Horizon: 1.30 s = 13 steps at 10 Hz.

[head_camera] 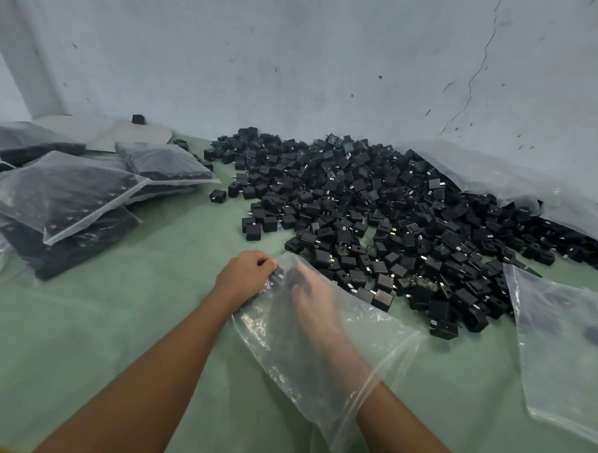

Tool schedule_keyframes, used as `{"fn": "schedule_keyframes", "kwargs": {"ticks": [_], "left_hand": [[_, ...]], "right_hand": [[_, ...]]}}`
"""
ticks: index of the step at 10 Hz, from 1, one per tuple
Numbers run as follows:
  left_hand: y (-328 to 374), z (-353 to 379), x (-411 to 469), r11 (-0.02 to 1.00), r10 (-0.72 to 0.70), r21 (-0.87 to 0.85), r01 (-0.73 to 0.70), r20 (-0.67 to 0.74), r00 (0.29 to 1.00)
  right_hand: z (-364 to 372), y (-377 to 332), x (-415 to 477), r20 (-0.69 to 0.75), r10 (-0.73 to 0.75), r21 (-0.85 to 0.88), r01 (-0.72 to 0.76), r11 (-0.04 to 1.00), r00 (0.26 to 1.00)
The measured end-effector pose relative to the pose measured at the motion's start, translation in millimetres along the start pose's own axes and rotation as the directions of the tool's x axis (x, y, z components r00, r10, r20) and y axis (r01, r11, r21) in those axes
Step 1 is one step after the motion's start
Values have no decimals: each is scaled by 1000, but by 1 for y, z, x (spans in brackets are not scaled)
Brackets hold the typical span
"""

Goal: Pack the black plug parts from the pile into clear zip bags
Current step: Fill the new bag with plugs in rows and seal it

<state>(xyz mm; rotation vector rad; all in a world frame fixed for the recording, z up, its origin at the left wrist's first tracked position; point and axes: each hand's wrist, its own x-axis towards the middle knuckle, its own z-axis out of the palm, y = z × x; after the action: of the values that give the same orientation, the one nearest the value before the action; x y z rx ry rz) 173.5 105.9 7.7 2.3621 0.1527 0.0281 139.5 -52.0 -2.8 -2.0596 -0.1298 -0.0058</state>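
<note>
Loading a clear zip bag near the pile of black plug parts.
Far left, at least four filled bags lie stacked. The left hand curls tight round the bag's far end. The right hand, inside it, is blurred, its grip untellable. Should that left grip slip, parts could spill out. Right: parts by the hundred, one spare bag.
</note>
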Motion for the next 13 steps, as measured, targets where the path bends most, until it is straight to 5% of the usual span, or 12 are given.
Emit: {"fn": "schedule_keyframes", "kwargs": {"ticks": [2, 3, 5, 6, 8, 13], "left_hand": [[0, 2, 1, 999, -36, -24, 36, -16, 999], [-1, 2, 1, 999, -34, -13, 34, -19, 999], [-2, 4, 3, 1000, -22, 18, 22, -22, 1000], [-3, 5, 4, 1000, -27, 13, 27, -23, 999], [-4, 6, 4, 999, -10, 49, 12, -25, 1000], [-21, -10, -8, 972, 131, 185, -143, 79, 988]], "right_hand": [[9, -10, 1, -67, -10, -37, 8, 999, 998], [13, -12, 6, -70, -35, -197, 21, 980, 997], [21, -13, 19, -84, 49, -60, -55, 997, 995], [12, -5, 16, -44, -33, -213, 23, 977, 998], [21, 10, 19, 87, -102, -131, 113, 985, 991], [7, -13, 15, 191, -67, -381, 136, 915, 979]]}}
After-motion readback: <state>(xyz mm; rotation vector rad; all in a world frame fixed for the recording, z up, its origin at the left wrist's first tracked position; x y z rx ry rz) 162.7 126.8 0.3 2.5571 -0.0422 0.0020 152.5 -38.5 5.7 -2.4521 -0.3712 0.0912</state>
